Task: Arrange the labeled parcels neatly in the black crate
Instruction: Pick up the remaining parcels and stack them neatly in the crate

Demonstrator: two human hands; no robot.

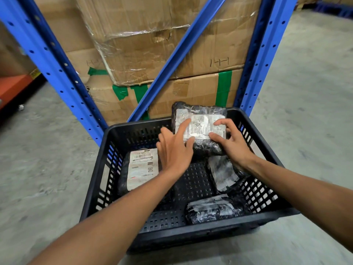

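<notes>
A black slatted crate (99,169) stands on the concrete floor in front of me. A black wrapped parcel with a white label (198,115) leans tilted against the crate's far wall. My right hand (231,142) grips its lower right corner. My left hand (175,148) has its fingers spread, and the fingertips lie on the label's left side. In the crate's left part a flat labeled parcel (141,169) lies label up. A crumpled parcel (223,175) lies at the right wall, and another parcel (212,209) rests near the front wall.
A blue metal rack with an upright (57,73) and a diagonal brace (172,60) rises right behind the crate. Stacked cardboard boxes (152,44) with green tape fill it. An orange shelf beam (11,88) is at the far left. Concrete floor (305,92) lies on both sides.
</notes>
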